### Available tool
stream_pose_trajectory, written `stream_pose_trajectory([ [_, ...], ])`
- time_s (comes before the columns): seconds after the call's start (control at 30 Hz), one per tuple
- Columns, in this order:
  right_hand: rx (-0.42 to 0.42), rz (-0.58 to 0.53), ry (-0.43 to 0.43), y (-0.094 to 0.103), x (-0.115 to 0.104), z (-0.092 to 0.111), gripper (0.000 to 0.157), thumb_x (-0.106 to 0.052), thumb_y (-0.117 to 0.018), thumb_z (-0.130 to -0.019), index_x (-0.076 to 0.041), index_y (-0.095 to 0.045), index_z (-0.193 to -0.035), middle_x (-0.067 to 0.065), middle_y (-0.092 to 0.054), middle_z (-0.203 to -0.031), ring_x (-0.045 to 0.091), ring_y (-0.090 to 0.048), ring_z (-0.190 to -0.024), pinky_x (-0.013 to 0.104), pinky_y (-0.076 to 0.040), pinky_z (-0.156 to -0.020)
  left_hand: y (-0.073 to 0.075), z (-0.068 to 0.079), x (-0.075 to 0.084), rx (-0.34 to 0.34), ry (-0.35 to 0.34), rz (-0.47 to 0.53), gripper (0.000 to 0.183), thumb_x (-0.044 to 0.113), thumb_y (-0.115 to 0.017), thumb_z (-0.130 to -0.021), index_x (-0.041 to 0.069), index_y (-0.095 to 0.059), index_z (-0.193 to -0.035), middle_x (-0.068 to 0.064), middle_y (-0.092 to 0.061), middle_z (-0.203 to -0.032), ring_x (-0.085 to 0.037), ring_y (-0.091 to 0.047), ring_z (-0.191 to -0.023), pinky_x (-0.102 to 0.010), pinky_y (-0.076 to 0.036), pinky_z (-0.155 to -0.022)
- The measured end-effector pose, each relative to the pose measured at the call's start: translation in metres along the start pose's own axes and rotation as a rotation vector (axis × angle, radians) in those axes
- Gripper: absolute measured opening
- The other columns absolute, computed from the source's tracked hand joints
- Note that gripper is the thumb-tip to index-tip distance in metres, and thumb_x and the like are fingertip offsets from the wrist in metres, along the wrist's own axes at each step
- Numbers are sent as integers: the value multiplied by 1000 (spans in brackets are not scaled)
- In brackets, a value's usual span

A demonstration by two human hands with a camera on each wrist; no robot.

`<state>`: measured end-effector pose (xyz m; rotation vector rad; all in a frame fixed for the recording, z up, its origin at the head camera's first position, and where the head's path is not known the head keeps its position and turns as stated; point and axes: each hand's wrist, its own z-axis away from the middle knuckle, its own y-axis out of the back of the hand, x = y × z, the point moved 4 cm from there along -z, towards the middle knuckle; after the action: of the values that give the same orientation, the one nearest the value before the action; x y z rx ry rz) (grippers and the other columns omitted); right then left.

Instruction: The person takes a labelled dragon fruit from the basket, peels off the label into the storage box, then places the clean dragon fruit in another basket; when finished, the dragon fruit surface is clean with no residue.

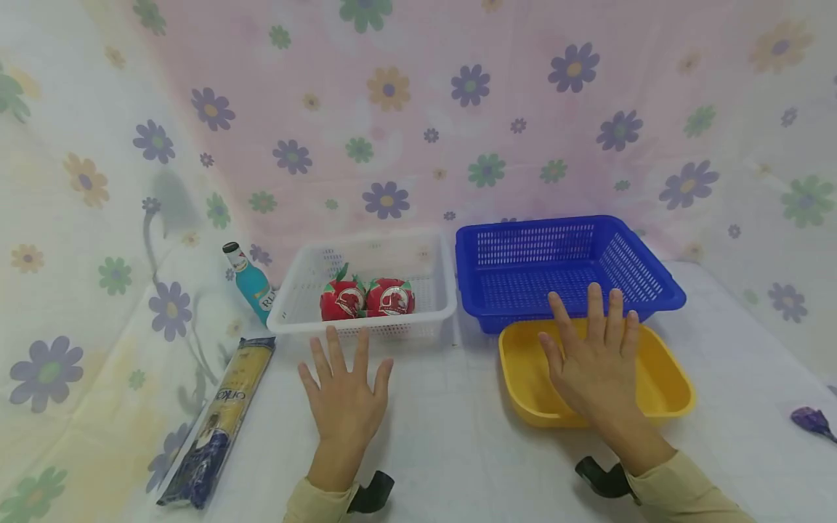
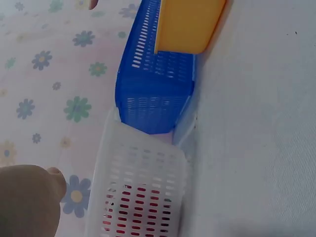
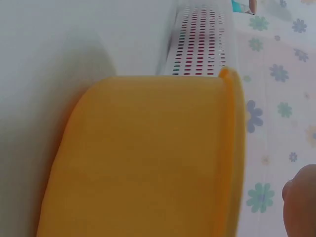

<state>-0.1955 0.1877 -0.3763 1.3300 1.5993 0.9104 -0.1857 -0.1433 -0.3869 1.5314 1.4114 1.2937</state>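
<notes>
My left hand (image 1: 348, 407), palm down with fingers spread, hovers in front of the white basket (image 1: 297, 319) and holds nothing. Two round red objects (image 1: 390, 298) with green trim and printed white labels sit side by side in that basket. Over the yellow basin (image 1: 667, 370) my right hand (image 1: 598, 370) is stretched out, its fingers splayed and holding nothing. Behind the basin stands a blue slotted basket (image 1: 530, 250), its front edge close to my right fingertips. In the right wrist view the yellow basin's wall (image 3: 138, 158) fills much of the picture.
A bottle with blue contents (image 1: 251, 283) leans left of the white basket. In front of it lies a long pack of noodles (image 1: 222, 421). A small purple item (image 1: 811, 420) lies at the far right. Flowered cloth (image 1: 418, 131) hangs behind.
</notes>
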Motion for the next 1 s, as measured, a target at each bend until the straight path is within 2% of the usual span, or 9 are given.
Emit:
stream_pose_trajectory([
  [0.07, 20, -72, 9, 1, -2, 1, 66, -38, -40, -104, -26, -7, -159, 23, 13, -163, 47, 14, -150, 66, 4, -120, 0, 1, 0, 4, -7, 107, 66, 53, -47, -98, 24, -31, -155, -21, -24, -161, -45, -24, -148, -66, -22, -118],
  [0.2, -16, -471, 5, 4, -5, 2, 59, -28, -45, -104, -15, -23, -156, 29, -24, -155, 50, -36, -138, 66, -35, -109, 2, 3, 0, 41, -6, 512, 54, 34, -59, -98, 18, -45, -148, -17, -57, -136, -33, -65, -115, -48, -56, -94],
  [0.27, -83, -690, -25, 5, -6, 4, 56, -27, -48, -103, -12, -28, -154, 25, -39, -148, 43, -56, -121, 56, -51, -98, 2, 2, -3, 44, 26, 722, 47, 26, -62, -97, 18, -53, -142, -11, -64, -121, -23, -70, -97, -35, -60, -81],
  [0.33, -139, -822, -59, 6, -7, 6, 55, -28, -50, -103, -11, -33, -152, 22, -51, -138, 35, -66, -106, 39, -59, -88, 1, 0, -6, 25, 81, 877, 41, 21, -63, -96, 19, -58, -137, -9, -67, -113, -17, -70, -86, -25, -59, -75],
  [0.43, -167, -910, -90, 7, -10, 11, 49, -29, -51, -103, -9, -42, -147, 18, -61, -125, 17, -70, -95, 18, -56, -80, -1, -4, -13, -49, 187, 1034, 36, 20, -62, -97, 19, -61, -133, -10, -66, -108, -13, -67, -81, -18, -55, -71],
  [0.6, -73, -1003, -33, 11, -20, 18, 32, -18, -53, -102, -1, -58, -129, 18, -69, -107, 2, -68, -86, 14, -56, -78, -7, -12, -25, -145, 379, 1156, 36, 24, -60, -98, 14, -59, -132, -11, -63, -108, -12, -64, -79, -20, -54, -71],
  [0.73, -47, -1046, 6, 13, -27, 22, 26, -11, -56, -100, 2, -63, -120, 14, -72, -99, 4, -69, -84, 17, -58, -76, -12, -19, -39, -90, 496, 1192, 43, 31, -59, -99, 15, -52, -138, -5, -61, -107, -10, -62, -76, -19, -53, -67],
  [0.83, -63, -1057, -9, 14, -29, 25, 24, -13, -56, -100, 1, -65, -118, 14, -73, -99, 5, -70, -84, 17, -58, -76, -16, -29, -51, -54, 497, 1179, 52, 34, -57, -99, 20, -40, -147, -11, -61, -115, -8, -62, -77, -18, -53, -67],
  [1.0, -99, -1059, -36, 13, -29, 30, 24, -16, -56, -100, -2, -67, -117, 15, -73, -101, 6, -69, -85, 17, -58, -77, -22, -45, -63, -119, 471, 1143, 64, 37, -53, -101, 26, -20, -155, -17, -60, -129, -7, -63, -82, -19, -53, -72],
])
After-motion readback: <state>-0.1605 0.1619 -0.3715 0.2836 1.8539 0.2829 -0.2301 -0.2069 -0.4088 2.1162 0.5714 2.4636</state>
